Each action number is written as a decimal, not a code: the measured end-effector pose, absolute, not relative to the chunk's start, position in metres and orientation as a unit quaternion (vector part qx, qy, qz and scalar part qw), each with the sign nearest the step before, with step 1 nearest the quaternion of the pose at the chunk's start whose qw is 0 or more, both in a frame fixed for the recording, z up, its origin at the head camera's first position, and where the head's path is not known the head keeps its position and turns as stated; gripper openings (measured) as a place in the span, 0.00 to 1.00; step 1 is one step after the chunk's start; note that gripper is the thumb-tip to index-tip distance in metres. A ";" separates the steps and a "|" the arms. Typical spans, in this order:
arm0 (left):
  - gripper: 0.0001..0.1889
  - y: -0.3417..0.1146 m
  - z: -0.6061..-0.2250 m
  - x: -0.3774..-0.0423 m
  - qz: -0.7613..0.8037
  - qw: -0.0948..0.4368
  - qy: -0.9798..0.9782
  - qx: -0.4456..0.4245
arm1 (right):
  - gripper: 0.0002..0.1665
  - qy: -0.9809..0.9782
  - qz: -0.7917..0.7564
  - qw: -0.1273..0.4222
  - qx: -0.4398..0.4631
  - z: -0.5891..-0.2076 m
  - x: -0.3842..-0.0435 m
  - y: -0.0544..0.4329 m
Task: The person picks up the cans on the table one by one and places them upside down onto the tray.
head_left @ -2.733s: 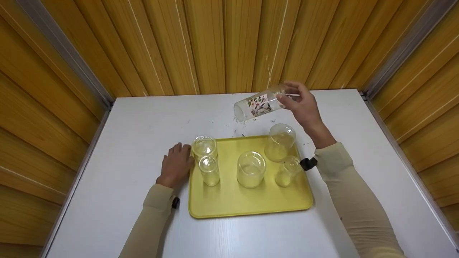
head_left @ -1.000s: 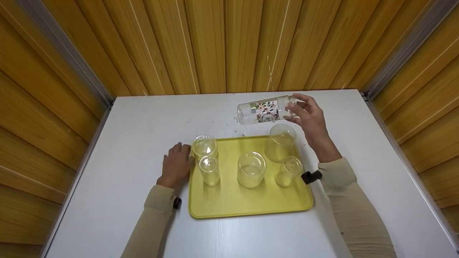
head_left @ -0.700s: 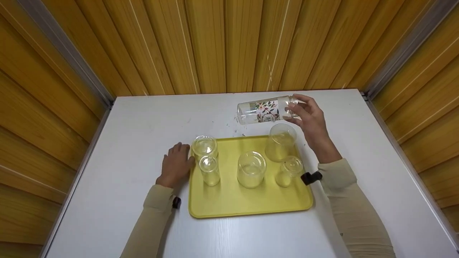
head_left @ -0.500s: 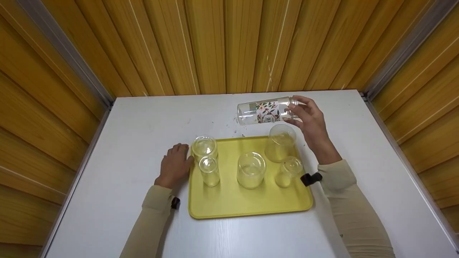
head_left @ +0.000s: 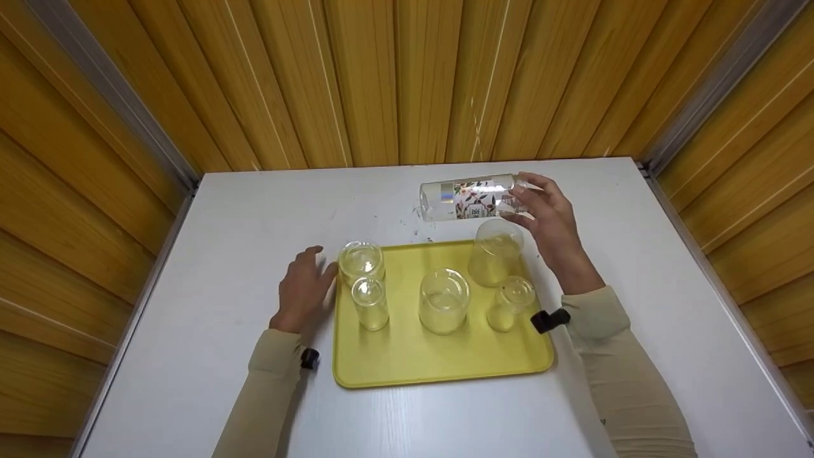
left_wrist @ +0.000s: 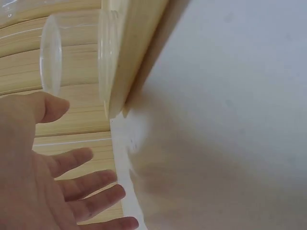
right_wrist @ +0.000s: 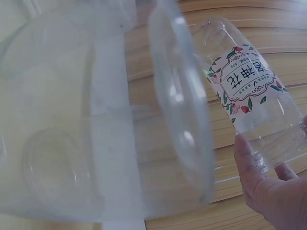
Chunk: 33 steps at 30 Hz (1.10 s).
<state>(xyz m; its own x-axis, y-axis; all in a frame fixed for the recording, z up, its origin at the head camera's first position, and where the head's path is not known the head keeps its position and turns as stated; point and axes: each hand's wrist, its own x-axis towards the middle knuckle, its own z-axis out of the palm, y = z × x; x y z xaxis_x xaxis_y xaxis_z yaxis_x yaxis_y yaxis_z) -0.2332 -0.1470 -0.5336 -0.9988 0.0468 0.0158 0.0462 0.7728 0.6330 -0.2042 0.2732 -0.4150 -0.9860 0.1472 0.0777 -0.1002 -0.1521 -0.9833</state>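
Observation:
In the head view my right hand (head_left: 552, 219) grips the neck end of a clear jar (head_left: 439, 202), which lies on its side behind the tray; whether it touches the table I cannot tell. A floral label with printed characters wraps the jar (right_wrist: 244, 81) in the right wrist view. My left hand (head_left: 302, 289) is beside the yellow tray (head_left: 439, 366), fingers loosely spread and holding nothing. Nearest to it is an upturned clear jar (head_left: 361, 257) at the tray's back left corner. In the left wrist view my left hand (left_wrist: 43, 187) shows its palm.
On the tray also stand a small clear jar (head_left: 371, 312), a wide jar (head_left: 444, 312) in the middle, a tall jar (head_left: 496, 254) back right and a small jar (head_left: 510, 305) front right. Dark crumbs (head_left: 416, 232) dot the white table (head_left: 273, 210). Wood-patterned walls (head_left: 369, 83) enclose it.
Since the oldest frame, my right hand has brought the tilted jar lower and slightly right, nearly level, and the label has turned. My left hand has just shifted left, away from the tray edge.

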 end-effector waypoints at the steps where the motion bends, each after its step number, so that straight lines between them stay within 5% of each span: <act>1: 0.34 -0.147 -0.532 -0.234 0.347 -0.009 0.938 0.019 | 0.27 -0.642 0.762 0.081 -0.018 -0.415 -0.204 0.273; 18: 0.34 -0.128 -0.485 -0.231 0.515 -0.108 0.848 0.058 | 0.25 -0.629 0.774 0.071 -0.032 -0.419 -0.200 0.275; 33: 0.42 -0.094 -0.448 -0.230 0.596 -0.117 0.778 0.158 | 0.22 -0.590 0.805 0.064 -0.023 -0.419 -0.198 0.275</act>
<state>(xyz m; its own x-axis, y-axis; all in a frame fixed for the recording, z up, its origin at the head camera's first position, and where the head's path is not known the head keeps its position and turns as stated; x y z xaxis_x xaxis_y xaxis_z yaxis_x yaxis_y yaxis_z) -0.2296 -0.0943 -0.4475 -0.9231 0.1059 0.3697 0.3846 0.2391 0.8916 -0.1979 0.2748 -0.4186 -0.9908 0.1298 0.0378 -0.0752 -0.2967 -0.9520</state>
